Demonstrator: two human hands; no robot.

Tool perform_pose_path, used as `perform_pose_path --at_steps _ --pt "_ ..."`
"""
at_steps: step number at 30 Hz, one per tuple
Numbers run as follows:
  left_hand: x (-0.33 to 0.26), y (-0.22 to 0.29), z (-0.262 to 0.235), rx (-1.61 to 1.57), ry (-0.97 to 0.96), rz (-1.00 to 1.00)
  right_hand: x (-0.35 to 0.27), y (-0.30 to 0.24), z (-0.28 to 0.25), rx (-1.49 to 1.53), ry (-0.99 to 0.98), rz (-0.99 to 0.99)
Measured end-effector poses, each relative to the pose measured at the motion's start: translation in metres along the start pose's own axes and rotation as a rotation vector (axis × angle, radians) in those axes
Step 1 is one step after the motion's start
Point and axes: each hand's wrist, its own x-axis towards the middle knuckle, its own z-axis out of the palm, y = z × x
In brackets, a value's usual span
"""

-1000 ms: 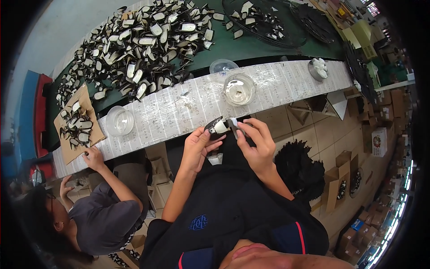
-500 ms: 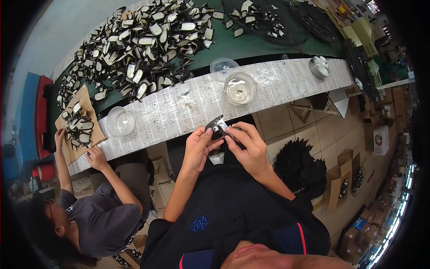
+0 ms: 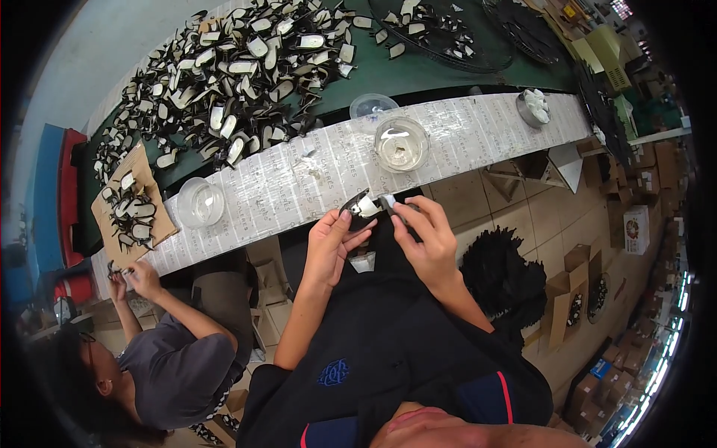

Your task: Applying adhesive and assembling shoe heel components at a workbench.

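Note:
My left hand (image 3: 331, 240) grips a small black curved piece with a white face (image 3: 364, 206), held above the near edge of the covered bench. Just to its right, my right hand (image 3: 429, 237) pinches a small dark thing with a whitish part (image 3: 389, 201), whose kind is too small to tell. A narrow gap separates the two things. Beyond my hands stands a round clear tub (image 3: 402, 166) with a little pale liquid in it. A large heap of similar black-and-white pieces (image 3: 216, 82) lies on the green surface at the far left.
A second clear tub (image 3: 212, 221) and a metal tin of white wads (image 3: 533, 109) stand on the bench. At left, a co-worker (image 3: 168, 358) sits beside cardboard (image 3: 166, 228) bearing more pieces. Black mesh trays (image 3: 485, 66) lie at the back; an open carton (image 3: 562, 317) stands on the floor.
My right hand has drawn slightly right, away from the piece in my left hand. The co-worker's hands have moved from the cardboard toward the bench edge and now hold something small.

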Motion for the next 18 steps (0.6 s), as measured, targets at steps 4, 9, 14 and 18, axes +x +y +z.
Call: perform_pose_path --at_steps 4,9,14,18 --pt "-0.001 0.001 -0.001 -0.007 0.015 0.000 0.005 0.005 -0.009 -0.032 0.074 0.043" --pt "-0.002 0.002 0.001 -0.029 0.009 -0.013 0.008 0.007 -0.015 -0.039 0.101 0.063" --pt "-0.002 0.002 0.002 -0.032 0.006 -0.017 0.009 -0.010 -0.014 0.059 0.015 0.020" --pt "-0.002 0.001 0.003 -0.041 0.013 -0.016 0.003 -0.012 -0.008 0.069 -0.042 0.006"
